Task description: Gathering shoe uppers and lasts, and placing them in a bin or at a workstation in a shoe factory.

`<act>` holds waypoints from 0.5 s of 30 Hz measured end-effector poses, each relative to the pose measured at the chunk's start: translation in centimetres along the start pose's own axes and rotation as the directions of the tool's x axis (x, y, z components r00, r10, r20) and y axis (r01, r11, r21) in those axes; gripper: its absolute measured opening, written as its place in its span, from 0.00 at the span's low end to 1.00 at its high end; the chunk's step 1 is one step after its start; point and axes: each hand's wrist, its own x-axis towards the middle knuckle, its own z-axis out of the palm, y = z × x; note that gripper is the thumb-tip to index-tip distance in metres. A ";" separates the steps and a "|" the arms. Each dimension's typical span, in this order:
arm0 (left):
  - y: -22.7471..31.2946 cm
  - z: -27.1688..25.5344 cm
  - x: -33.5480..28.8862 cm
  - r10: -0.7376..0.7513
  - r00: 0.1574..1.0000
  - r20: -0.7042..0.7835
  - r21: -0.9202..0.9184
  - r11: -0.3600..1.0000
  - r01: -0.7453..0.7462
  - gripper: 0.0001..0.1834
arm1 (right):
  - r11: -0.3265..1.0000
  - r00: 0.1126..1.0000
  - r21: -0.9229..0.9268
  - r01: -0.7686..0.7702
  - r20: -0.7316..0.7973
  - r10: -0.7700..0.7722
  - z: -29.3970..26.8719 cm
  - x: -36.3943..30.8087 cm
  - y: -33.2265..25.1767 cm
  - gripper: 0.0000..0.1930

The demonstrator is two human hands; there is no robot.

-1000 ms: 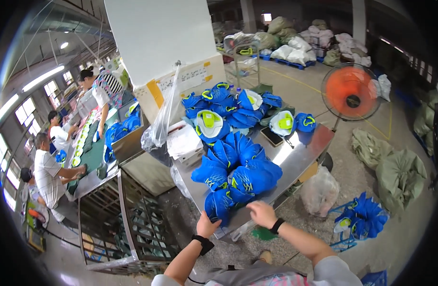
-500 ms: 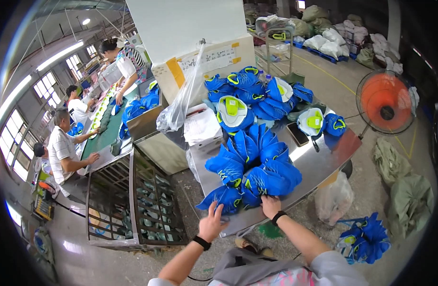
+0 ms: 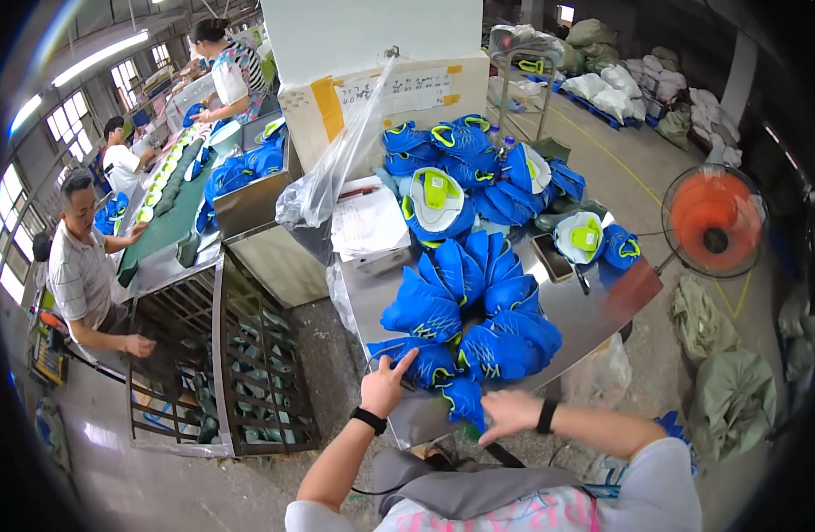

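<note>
Blue shoe uppers (image 3: 518, 341) with pale lacing lines lie fanned out in overlapping stacks on a metal-topped table (image 3: 372, 337). My left hand (image 3: 385, 387) rests at the near left of the fan, its fingers spread over the edge of one blue upper (image 3: 416, 359). Below the fan, a single upper (image 3: 463, 402) juts toward the front edge of the table. Beside it is my right hand (image 3: 511, 413), thumb and fingers apart, at that upper's right edge. Part of the contact there is hidden.
Further back stand more uppers (image 3: 505, 199), a white box with papers (image 3: 369, 226) and a phone (image 3: 552, 257). A fan (image 3: 714, 213) is at right, sacks (image 3: 734, 390) below it. A metal cage (image 3: 221, 355) and co-worker (image 3: 84, 266) are at left.
My right hand has moved from the stack's near edge to the right of one upper, which now lies apart toward the front. My left hand has shifted slightly up. The co-worker has turned.
</note>
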 end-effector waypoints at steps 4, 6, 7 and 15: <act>-1.4 1.7 0.1 -0.085 0.996 0.018 -0.023 0.996 0.086 0.40 | 0.963 0.881 0.207 -0.174 -0.404 0.246 6.3 2.5 -1.0 0.15; -1.7 2.5 -0.2 -0.152 0.988 0.012 -0.036 0.988 0.153 0.40 | 0.992 0.926 0.109 -0.065 -0.364 0.100 3.7 4.0 -0.7 0.12; -1.9 2.5 -0.6 -0.158 0.987 0.023 -0.032 0.987 0.158 0.40 | 0.998 0.949 0.028 0.056 -0.311 -0.044 1.8 5.0 -0.8 0.10; -3.2 1.1 -0.4 -0.120 0.993 0.000 -0.014 0.993 0.120 0.37 | 0.938 0.939 0.047 -0.344 0.017 0.344 -5.4 11.3 9.5 0.15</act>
